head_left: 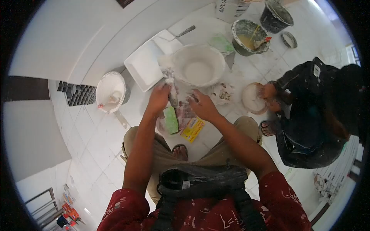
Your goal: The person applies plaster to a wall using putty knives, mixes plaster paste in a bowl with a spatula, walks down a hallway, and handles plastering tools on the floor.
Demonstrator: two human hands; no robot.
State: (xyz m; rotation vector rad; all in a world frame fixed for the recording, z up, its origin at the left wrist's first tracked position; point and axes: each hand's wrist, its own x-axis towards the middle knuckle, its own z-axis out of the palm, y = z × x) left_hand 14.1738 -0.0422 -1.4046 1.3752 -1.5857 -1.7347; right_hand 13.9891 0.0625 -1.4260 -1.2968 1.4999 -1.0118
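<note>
My left hand (158, 98) has its fingers curled at a powder-covered, long object (172, 90), which stands out from it beside the basin. To the right, my right hand (200, 103) is partly curled, its fingertips close to the front of a large white basin (199, 65); whether it holds anything is unclear. Just below my hands lie a green block (170, 120) and a yellow packet (193, 129). A white rectangular tray (144, 67) stands behind my left hand.
A white bucket (110, 92) stands at left, beside a dark grid-like stack (75, 93). Dark buckets (276, 16) and a bucket of murky liquid (246, 40) are at the upper right. At right, a co-worker (308, 111) crouches, hands at a round pale bowl (254, 98).
</note>
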